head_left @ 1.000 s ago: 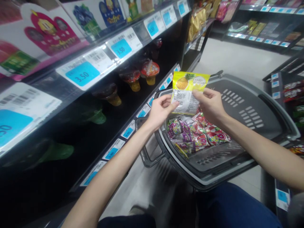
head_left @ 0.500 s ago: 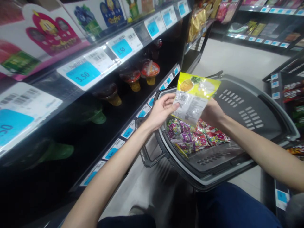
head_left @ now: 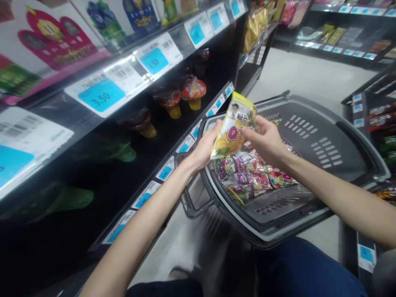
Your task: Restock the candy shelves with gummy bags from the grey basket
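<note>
The right hand (head_left: 271, 142) pinches a yellow bag (head_left: 232, 123) above the ten o'clock side of the basket (head_left: 349, 140); I can't tell if the left hand (head_left: 204, 146) grips; this looks like checking; the next move needs a soft hold.

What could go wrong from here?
The yellow packet, pinched near its edge by the right hand, might slip. It would probably land on the packets in the basket.

In this view the basket's handle appears close to the shelf's price labels, so a shift might knock them, though the gap is hard to judge.
</note>
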